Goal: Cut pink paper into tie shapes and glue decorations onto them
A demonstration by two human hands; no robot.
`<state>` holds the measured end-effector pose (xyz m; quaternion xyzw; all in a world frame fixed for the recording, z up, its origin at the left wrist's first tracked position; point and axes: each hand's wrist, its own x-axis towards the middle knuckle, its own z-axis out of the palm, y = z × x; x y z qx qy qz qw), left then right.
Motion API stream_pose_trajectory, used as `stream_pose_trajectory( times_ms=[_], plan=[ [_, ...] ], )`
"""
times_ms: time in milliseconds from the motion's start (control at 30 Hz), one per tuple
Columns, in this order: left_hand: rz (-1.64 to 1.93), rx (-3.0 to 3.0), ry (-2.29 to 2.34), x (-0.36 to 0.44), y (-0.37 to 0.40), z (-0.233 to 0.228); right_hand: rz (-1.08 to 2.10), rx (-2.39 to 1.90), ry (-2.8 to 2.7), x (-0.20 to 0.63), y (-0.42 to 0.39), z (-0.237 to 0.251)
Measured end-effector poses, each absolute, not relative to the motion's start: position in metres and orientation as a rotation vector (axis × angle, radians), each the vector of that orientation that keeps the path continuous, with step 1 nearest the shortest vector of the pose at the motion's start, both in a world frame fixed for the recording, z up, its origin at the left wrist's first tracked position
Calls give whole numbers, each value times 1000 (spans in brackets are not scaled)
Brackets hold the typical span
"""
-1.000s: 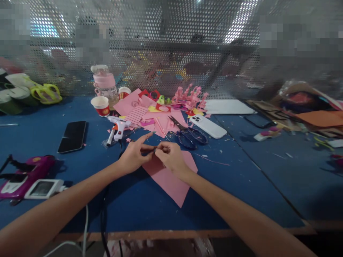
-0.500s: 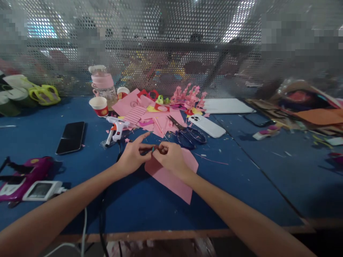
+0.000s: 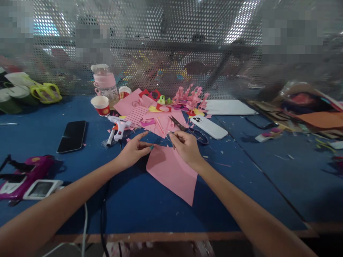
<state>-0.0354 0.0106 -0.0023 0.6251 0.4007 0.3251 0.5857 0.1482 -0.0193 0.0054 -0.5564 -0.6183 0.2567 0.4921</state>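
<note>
No readable text, label or number anywhere

Craft workbench: glue gun [image 3: 118,129], scissors [image 3: 189,131]

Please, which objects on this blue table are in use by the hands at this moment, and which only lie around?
In use:
left hand, pinching a small green piece
right hand, over the scissors
pink paper sheet between the hands

Lying about:
glue gun
black phone
white phone
paper cup
</note>
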Motion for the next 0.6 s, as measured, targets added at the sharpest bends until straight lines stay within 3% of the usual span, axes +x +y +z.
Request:
stream_pose_trajectory(
  times_ms=[233,600],
  plan=[
    [740,1348,909,-37,12,5,369,-1318,-1793,164,-9,3],
    [717,1260,880,-40,14,14,630,-1211,-1750,160,-14,6]
  ],
)
